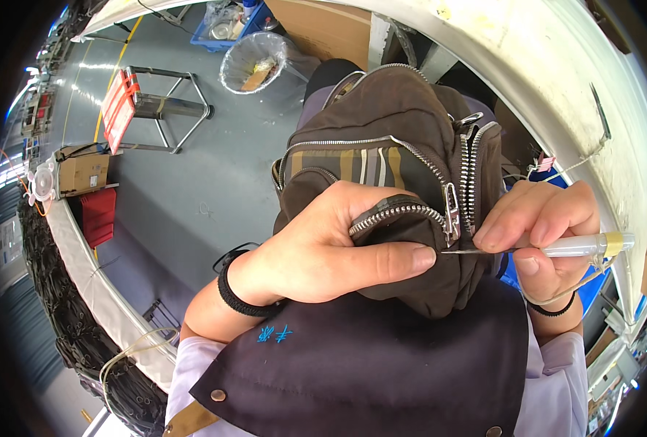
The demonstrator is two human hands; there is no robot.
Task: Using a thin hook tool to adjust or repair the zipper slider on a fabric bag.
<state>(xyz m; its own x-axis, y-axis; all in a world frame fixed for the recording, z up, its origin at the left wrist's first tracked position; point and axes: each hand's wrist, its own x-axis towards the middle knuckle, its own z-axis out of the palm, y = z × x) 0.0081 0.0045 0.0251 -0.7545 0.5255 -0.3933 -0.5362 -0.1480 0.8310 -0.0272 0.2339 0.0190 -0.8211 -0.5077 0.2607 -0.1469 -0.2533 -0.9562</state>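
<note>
A brown bag (pixel 404 138) with several metal zippers is held up close over the lap, above a dark apron (pixel 367 364). It is gripped from below by the left hand (pixel 323 247): the fingers are curled over a curved zipper (pixel 396 213) and the thumb is pressed flat against the fabric beneath it. A slim tool (pixel 578 246) with a pale barrel, a yellow band and a thin metal tip is pinched in the right hand (pixel 542 233) between thumb and forefinger, the other fingers being folded in. The tip is laid against the fabric just under the zipper pull (pixel 452 211), close to the left thumb's nail.

As a judgement, the work at the seam by the pull appears to be under way and not finished, since the tip is at the cloth and the bag is clamped. The curved zipper looks closed, and so do the two upright zippers beside it. What has been trimmed or picked cannot be told, as no loose threads can be made out.

A stool (pixel 167 109) and a lined bin (pixel 254 62) are seen on the grey floor (pixel 192 197) behind.
</note>
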